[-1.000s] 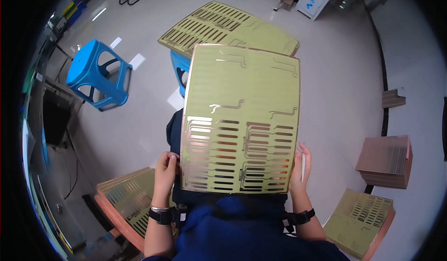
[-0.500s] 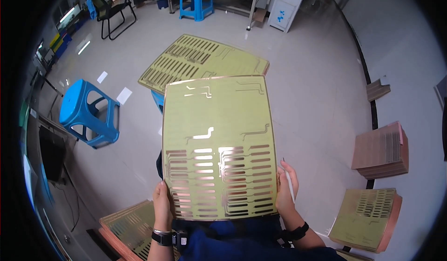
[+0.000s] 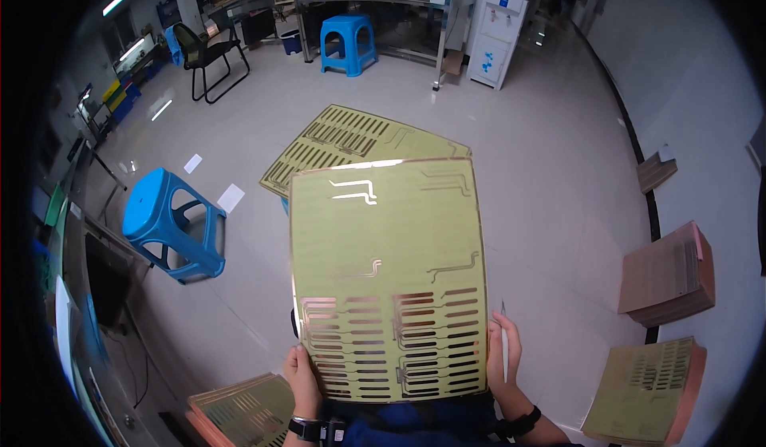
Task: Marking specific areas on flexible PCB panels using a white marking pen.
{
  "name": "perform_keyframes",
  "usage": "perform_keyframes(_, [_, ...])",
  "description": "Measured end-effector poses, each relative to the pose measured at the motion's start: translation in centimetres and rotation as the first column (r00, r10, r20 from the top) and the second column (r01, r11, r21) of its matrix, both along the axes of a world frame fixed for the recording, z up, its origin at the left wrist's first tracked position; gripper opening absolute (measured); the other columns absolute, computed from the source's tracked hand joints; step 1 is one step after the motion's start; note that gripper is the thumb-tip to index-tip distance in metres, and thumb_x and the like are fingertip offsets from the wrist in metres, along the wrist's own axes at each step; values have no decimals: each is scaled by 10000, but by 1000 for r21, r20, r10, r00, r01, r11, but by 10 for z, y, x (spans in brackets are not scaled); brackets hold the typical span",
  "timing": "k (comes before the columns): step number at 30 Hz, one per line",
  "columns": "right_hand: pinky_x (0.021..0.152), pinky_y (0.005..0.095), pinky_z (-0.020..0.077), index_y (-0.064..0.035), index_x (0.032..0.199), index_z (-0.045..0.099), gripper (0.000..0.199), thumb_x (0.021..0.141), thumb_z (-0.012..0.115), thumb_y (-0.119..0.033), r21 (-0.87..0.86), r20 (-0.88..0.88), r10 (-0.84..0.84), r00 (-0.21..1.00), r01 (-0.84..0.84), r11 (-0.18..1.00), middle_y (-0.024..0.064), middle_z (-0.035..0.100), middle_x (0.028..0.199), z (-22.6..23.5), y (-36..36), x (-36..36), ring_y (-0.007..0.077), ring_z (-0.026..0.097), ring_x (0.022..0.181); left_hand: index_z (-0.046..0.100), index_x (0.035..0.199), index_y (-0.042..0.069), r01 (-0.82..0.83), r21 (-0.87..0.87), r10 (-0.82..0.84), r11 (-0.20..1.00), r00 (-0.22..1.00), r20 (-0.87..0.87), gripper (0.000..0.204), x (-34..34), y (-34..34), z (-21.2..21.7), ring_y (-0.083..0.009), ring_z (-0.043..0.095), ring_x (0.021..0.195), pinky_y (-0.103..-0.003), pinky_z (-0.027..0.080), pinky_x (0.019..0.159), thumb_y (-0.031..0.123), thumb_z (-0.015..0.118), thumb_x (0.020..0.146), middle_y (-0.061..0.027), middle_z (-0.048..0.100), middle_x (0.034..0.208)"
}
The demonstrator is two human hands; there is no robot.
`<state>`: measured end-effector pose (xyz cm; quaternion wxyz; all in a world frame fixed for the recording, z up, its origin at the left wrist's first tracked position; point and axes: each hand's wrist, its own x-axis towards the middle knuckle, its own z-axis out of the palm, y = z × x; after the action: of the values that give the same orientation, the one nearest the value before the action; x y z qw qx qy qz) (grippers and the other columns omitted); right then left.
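Note:
I hold a large yellow-green printed circuit board panel (image 3: 383, 235) upright before me, with copper traces and rows of slot-shaped pads. My left hand (image 3: 303, 379) grips its lower left edge, thumb on the face and fingers hidden behind. My right hand (image 3: 495, 359) is closed at the lower right edge. A slim white pen-like tool (image 3: 505, 364) with a thin dark point also sits in the right hand, pointing up. Beyond the panel's top edge lies another similar board (image 3: 343, 140), partly covered by the one I hold.
A stack of boards (image 3: 247, 409) is at my lower left. More boards (image 3: 638, 391) and a brownish stack (image 3: 669, 278) stand along the right wall. A blue stool (image 3: 171, 223) is at left, another blue stool (image 3: 348, 45) farther back. A water dispenser (image 3: 496, 36) stands behind.
The view has tilted upward, so the surroundings appear lower and more of the back of the room shows. Reflections on the held panel have shifted; both hands keep their places on it.

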<state>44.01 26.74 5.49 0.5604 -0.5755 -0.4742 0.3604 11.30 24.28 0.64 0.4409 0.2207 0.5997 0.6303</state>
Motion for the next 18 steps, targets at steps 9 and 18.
perform_keyframes(9, [935, 349, 449, 51, 1228, 510, 308, 999, 442, -143, 83, 388, -93, 917, 65, 994, 175, 577, 1236, -20, 17, 4, 239, 587, 1061, 425, 703, 39, 55, -128, -90, 990, 953, -291, 363, -4, 1, -11, -51, 324, 648, -248, 314, 556, 228, 478, 1008, 54, 388, 662])
perform_keyframes(18, [985, 461, 435, -86, 1265, 543, 387, 881, 589, -56, 126, 774, 369, 515, -696, 707, 201, 514, 1320, -1, 110, -92, 373, 538, 1152, 378, 695, 28, 73, -162, -140, 984, 879, -457, 362, -3, 1, -4, -66, 305, 635, -266, 301, 543, 196, 461, 1004, 28, 341, 640])
